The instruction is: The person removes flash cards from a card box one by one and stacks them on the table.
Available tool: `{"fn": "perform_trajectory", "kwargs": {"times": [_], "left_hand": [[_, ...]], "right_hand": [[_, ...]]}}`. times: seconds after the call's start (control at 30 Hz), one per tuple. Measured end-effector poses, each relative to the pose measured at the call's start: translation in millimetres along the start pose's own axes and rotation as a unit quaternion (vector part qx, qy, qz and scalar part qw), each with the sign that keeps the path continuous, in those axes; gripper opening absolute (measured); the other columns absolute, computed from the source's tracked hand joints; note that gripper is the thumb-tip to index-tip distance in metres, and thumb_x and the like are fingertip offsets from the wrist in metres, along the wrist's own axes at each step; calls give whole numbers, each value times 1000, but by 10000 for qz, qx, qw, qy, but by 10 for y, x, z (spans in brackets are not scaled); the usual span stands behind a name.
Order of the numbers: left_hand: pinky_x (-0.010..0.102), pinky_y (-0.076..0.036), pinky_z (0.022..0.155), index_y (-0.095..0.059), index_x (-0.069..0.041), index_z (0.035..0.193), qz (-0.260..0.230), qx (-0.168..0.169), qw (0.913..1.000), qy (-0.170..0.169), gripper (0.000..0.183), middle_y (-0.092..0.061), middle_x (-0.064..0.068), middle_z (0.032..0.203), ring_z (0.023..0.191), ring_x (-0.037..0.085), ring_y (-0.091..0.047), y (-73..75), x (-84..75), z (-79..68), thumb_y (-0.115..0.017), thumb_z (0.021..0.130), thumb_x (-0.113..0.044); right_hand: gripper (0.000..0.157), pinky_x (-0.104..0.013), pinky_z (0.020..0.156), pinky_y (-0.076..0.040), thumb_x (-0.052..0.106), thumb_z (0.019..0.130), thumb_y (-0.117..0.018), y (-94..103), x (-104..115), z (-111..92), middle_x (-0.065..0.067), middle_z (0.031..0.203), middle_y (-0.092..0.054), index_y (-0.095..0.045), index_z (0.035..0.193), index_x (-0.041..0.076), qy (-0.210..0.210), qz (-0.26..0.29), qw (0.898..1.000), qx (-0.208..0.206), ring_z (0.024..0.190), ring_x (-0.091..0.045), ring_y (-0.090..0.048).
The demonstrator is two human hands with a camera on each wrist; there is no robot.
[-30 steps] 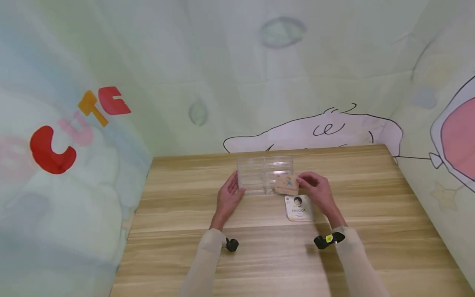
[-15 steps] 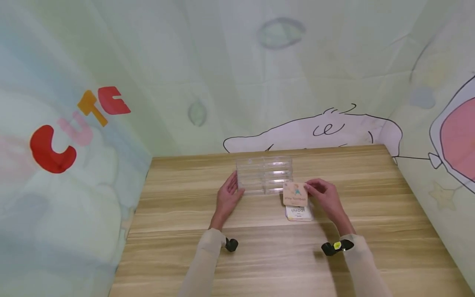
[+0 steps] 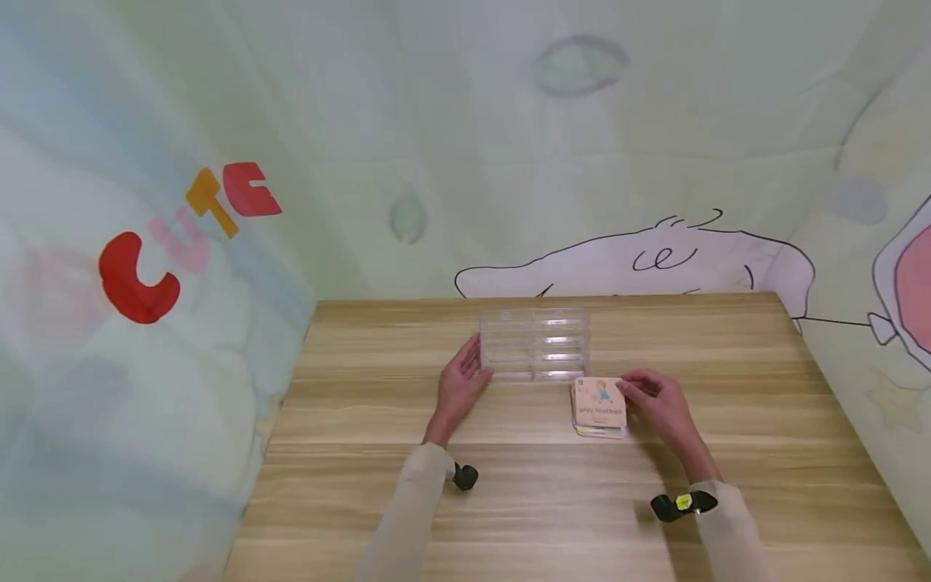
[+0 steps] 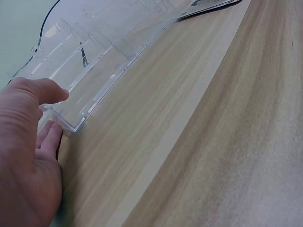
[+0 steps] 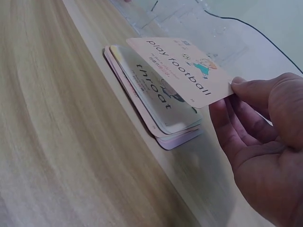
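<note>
In the right wrist view my right hand (image 5: pixel 265 137) pinches a peach flashcard (image 5: pixel 182 68) reading "play football" by its corner, thumb on top and fingers beneath. The card is tilted over a stack of flashcards (image 5: pixel 151 90), whose top one reads "throat". From the head view the held flashcard (image 3: pixel 600 402) covers most of that stack. My left hand (image 3: pixel 462 390) holds the left end of a clear plastic rack (image 3: pixel 509 347), with its thumb by the front corner and the other fingers along the side. Several narrow tiers in two columns make up the rack (image 4: pixel 94 61).
A wood-grain table (image 3: pixel 524 485) carries everything, its back edge just behind the rack. A printed curtain (image 3: pixel 436 162) with cartoon drawings and coloured letters hangs around the back and sides. The card stack sits just in front of the rack's right end.
My right hand has brought the "play football" flashcard from the rack's lower right front, down and rightward over the stack. The left hand stays at the rack. The head view has shifted slightly.
</note>
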State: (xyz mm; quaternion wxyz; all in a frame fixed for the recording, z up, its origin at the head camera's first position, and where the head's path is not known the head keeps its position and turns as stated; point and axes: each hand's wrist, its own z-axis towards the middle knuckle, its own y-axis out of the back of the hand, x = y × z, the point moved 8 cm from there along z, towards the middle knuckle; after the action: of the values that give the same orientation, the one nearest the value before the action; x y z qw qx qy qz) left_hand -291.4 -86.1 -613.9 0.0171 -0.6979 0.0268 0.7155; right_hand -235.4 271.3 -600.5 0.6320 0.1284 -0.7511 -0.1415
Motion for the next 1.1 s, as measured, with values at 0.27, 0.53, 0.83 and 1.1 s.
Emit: {"fn": "perform_trajectory", "kwargs": {"times": [0.27,0.53,0.83,1.1], "left_hand": [[40,-42,118,-38,3,157,-46,247,9996,91,72,-44,25,157,144,36,-44,-28,-90,3,-69,92,11],[34,-41,118,-38,-2,158,54,115,9999,54,72,-44,19,159,145,31,-44,-28,-63,-18,-69,94,6],[28,-44,115,-43,-6,157,73,-24,10000,50,71,-48,12,158,143,25,-47,8,15,-9,-71,93,6],[28,-44,115,-43,-6,157,89,-9,10000,16,72,-48,12,157,143,26,-47,-1,7,-5,-71,93,7]], "right_hand": [[34,-20,79,-58,21,102,-68,4,-68,-46,-18,117,-72,-68,127,-2,-181,-291,9994,80,100,-19,-67],[32,-20,76,-59,17,102,-68,-19,-74,-32,-19,113,-73,-68,126,-4,-192,-276,9994,55,94,-17,-68],[33,-21,71,-60,18,102,-69,-62,-82,7,-18,108,-74,-69,124,-6,-368,-235,9990,22,89,-16,-67],[28,-21,67,-60,14,100,-71,-69,-41,-5,-17,103,-73,-71,119,-6,-227,-528,9983,-78,85,-19,-66]]}}
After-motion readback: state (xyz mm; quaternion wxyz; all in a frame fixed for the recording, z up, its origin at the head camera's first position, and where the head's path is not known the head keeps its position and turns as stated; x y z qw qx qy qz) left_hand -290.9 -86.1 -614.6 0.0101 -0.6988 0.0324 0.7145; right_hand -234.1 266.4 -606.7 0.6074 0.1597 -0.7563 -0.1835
